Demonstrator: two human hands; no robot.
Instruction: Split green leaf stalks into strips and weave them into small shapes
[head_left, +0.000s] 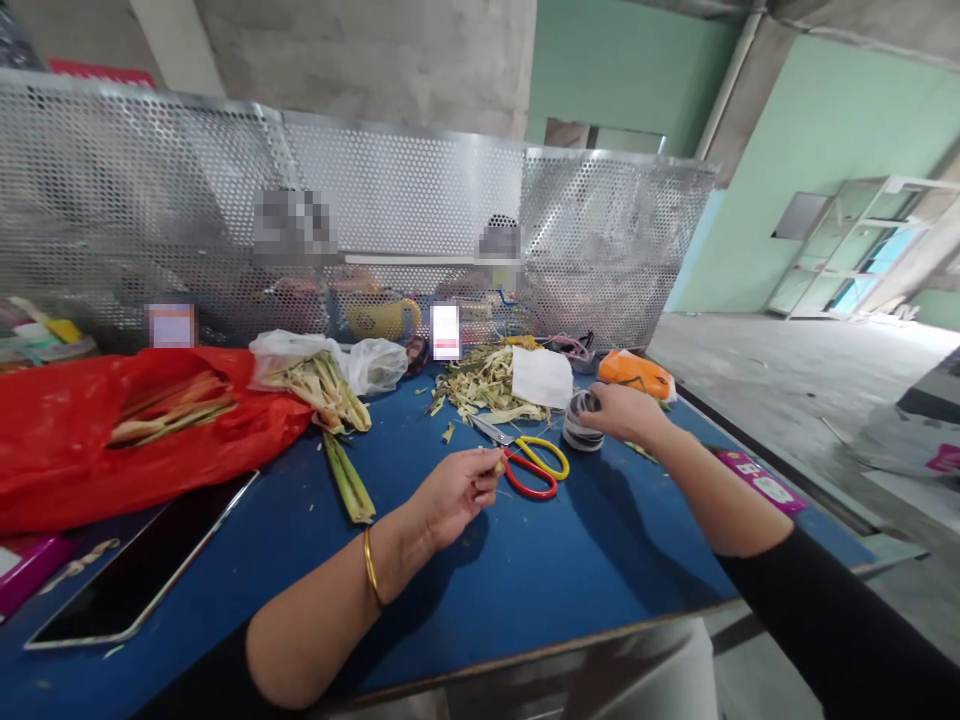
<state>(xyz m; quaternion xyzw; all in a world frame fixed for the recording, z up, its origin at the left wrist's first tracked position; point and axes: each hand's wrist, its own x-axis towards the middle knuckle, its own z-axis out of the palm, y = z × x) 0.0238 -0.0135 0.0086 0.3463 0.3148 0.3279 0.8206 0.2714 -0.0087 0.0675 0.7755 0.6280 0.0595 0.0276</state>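
My left hand [465, 492], with a gold bangle at its wrist, is closed in a pinch over the table. A small pale yellowish thing shows at its fingertips, too small to name. My right hand [628, 410] grips the top of a squat, round, black-and-white thing, which looks like a spool [583, 430], standing on the table. Between the hands lie scissors [534, 465] with one red and one yellow handle, blades pointing to the back left. Thin strands appear near the left fingertips and the scissors. Behind them is a heap of dry husk strips [487, 382].
On the blue table [540, 590], a red plastic bag [67, 430] with husks and a phone [150, 565] lie left. Husk pieces [349, 480] are nearer the middle. White paper [541, 377], an orange packet [636, 374] and a pink packet [765, 482] lie right. A perforated metal screen [420, 190] stands behind.
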